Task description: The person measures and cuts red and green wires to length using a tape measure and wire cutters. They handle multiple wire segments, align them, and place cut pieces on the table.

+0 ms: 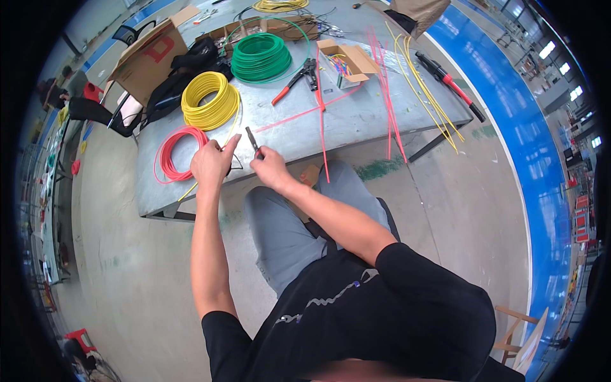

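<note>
My left hand (211,164) is closed around a yellow wire (186,193), whose free end sticks out below it past the table's front edge. The wire runs up from my hand toward the yellow wire coil (210,114). A pink wire coil (170,156) lies just left of my left hand. In my right hand (272,169) is a small dark hand tool (252,139) with a narrow tip pointing up and away; its exact kind is hard to make out. Right and left hands are a short gap apart, above the near table edge. A thin black loop shows between them.
On the metal table (286,134) lie a green wire coil (261,57), red-handled pliers (296,83) and a small open carton (347,63). Cut pink wires (389,108) and yellow wires (428,95) overhang the front edge. A red-and-black long-handled tool (450,83) rests at the right.
</note>
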Motion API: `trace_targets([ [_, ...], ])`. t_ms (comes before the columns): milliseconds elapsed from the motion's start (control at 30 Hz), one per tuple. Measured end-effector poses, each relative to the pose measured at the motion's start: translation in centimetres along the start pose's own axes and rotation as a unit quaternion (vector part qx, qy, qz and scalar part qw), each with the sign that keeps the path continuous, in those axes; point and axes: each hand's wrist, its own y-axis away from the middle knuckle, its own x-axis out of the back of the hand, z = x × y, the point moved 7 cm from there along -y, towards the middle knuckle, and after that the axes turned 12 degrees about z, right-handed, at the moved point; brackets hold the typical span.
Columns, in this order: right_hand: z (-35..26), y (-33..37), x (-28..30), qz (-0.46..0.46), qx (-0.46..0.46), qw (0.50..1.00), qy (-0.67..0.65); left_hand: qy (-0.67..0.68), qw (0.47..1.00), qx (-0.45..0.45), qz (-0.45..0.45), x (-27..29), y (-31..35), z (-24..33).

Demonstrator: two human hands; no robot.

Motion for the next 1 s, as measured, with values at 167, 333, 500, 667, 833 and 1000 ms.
trace_targets([
  [167, -0.9, -5.0, -0.4, -0.076, 0.044, 0.988, 0.125, 0.043, 0.998, 0.027, 0.032, -0.9, -2.7, -3.9],
  [333, -2.0, -10.6, -0.6, -0.027, 0.138, 0.969, 0.203, 0.041, 0.999, 0.018, 0.0, -5.1, -3.2, -4.5],
  [500, -3.1, -10.4, 4.6, 0.02, 0.32, 0.927, 0.196, 0.08, 0.99, -0.065, 0.092, -6.2, -0.4, -1.0],
  [667, 2.5, -5.5, 24.0, 0.164, 0.107, 0.962, 0.189, 0.12, 0.978, -0.133, 0.105, -7.0, 0.6, 2.3],
  [833, 11.3, -0.9, 27.6, 0.078, -0.234, 0.966, 0.079, 0.12, 0.953, -0.251, 0.118, -9.1, -1.4, 6.5],
  [1000, 14.1, -2.0, 25.1, 0.118, -0.155, 0.981, -0.011, 0.083, 0.957, -0.265, 0.091, -10.1, -3.4, 6.5],
])
